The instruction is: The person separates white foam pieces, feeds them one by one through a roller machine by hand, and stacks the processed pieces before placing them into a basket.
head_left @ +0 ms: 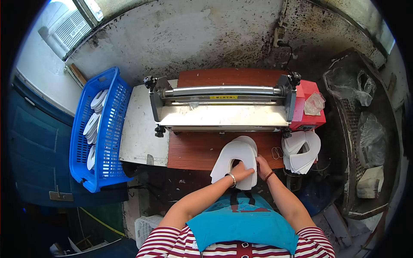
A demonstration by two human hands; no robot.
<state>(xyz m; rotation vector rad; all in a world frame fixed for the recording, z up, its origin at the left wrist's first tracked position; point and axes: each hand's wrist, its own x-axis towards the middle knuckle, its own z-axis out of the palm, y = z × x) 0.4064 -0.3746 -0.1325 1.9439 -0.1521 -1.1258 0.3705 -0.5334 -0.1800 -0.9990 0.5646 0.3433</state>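
The stack of white sheets lies across the front edge of the red-brown tabletop, its rounded end toward the roller machine and its near end jutting past the wood toward the person's blue apron. A gap of wood separates the rounded end from the machine's front. Leftward, a wider strip of tabletop runs to the pale board, beside which stands the blue basket; rightward, a narrower strip holds a thin loop before the second pile of white sheets at the table's right end. The left hand pinches the stack's right-hand leg, thumb laid on top and fingers dipping into the cut-out, their tips hidden. The right hand rests against the stack's outer right edge; whether it pinches or only presses there, I cannot tell. The sheets are plain white, horseshoe-shaped, with a rounded cut-out between two legs; the layers sit slightly fanned, so several borders show along the left side and the curved top.
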